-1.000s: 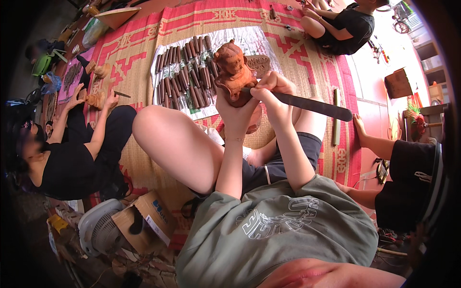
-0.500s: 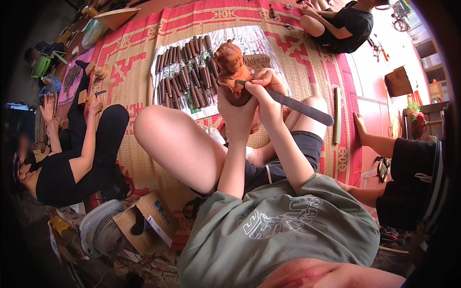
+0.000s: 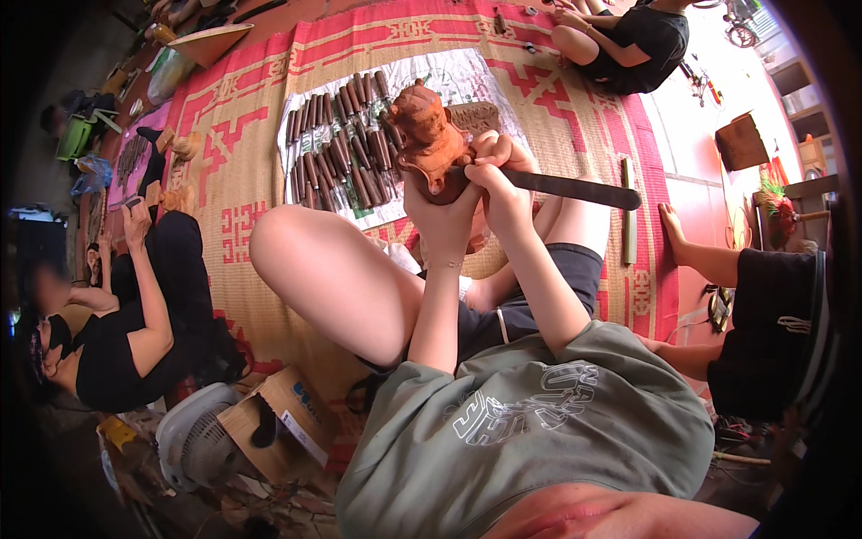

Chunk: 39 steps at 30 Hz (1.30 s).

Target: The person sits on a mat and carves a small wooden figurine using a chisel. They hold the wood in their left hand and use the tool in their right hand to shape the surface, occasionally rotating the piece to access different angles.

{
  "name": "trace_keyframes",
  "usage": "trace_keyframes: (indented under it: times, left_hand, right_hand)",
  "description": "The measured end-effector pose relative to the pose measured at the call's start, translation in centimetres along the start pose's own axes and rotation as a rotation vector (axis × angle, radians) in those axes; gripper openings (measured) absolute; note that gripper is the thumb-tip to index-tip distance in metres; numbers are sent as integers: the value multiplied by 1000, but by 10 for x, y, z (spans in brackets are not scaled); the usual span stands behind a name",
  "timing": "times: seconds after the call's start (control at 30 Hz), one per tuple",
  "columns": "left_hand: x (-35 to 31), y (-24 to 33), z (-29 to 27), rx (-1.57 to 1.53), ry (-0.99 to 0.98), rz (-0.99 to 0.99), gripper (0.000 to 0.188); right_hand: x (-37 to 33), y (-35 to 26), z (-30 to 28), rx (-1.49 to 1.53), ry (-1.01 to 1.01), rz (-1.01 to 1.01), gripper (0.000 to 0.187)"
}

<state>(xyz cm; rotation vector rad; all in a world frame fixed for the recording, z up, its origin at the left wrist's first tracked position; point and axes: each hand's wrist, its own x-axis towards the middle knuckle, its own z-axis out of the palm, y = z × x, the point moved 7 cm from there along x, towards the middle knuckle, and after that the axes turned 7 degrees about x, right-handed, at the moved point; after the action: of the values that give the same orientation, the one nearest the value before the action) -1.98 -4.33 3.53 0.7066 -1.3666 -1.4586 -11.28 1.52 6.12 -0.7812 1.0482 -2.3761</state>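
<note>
A reddish-brown carved wooden figurine (image 3: 420,126) stands tilted a little to the left above my lap. My left hand (image 3: 437,211) is closed around its lower part from beneath. My right hand (image 3: 499,171) grips a long, flat dark file (image 3: 584,190) with a rounded end that sticks out to the right. The file's working end meets the figurine's lower right side, partly hidden by my fingers. Beyond the figurine, a carved wooden block (image 3: 473,117) lies on a white sheet (image 3: 440,65), beside several rows of wooden-handled carving tools (image 3: 346,148).
A red and tan woven mat (image 3: 238,162) lies beneath me. One person (image 3: 126,346) sits at left, another (image 3: 642,45) at far right; bare legs (image 3: 700,260) are close on my right. A fan (image 3: 202,436) and an open cardboard box (image 3: 278,418) stand at lower left.
The file has swung from a steep slant to nearly level. The figurine has shifted slightly left and tilts more. The person at left has raised a hand.
</note>
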Motion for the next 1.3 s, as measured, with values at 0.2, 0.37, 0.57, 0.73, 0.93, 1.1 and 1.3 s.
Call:
trace_keyframes:
  times: [0.2, 0.37, 0.57, 0.73, 0.93, 1.1, 1.3]
  left_hand:
    - [0, 1, 2, -73, 41, 3, 54]
    - [-1, -6, 2, -36, 50, -1, 51]
    - [-1, -14, 3, 49, 42, 18, 47]
    - [-1, -6, 8, 7, 26, -8, 48]
    - [-1, -6, 11, 34, -57, 29, 51]
    - [1, -12, 11, 42, -77, 0, 50]
    - [0, -9, 14, 17, -86, 6, 54]
  right_hand:
    - [4, -11, 8, -66, -64, 76, 14]
    - [5, -7, 8, -128, -68, 160, 19]
    - [8, -3, -3, -135, -25, 72, 18]
    - [10, -7, -10, -74, -25, 52, 18]
    - [12, -10, -5, -110, 9, 113, 16]
    - [14, -7, -14, -185, -15, 40, 15]
    - [12, -10, -11, -87, 1, 89, 14]
